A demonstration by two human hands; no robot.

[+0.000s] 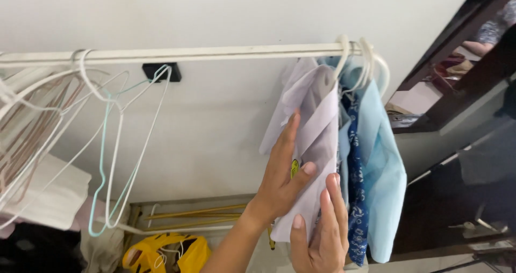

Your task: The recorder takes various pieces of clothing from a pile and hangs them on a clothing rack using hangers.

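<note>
Pale wall (226, 15) (dark doorframe (457, 63) right)

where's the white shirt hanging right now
The white shirt hangs at the right end of the rail, beside a light blue shirt, with the left hand flat on it and the right hand below.

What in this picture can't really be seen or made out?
- White shirt: its front is covered by the left hand and right hand.
- Blue patterned garment: mostly hidden between the white shirt and the light blue garment.
- Empty hangers: cut off by the left edge.
- Yellow bag: cut off by the bottom edge.
</note>
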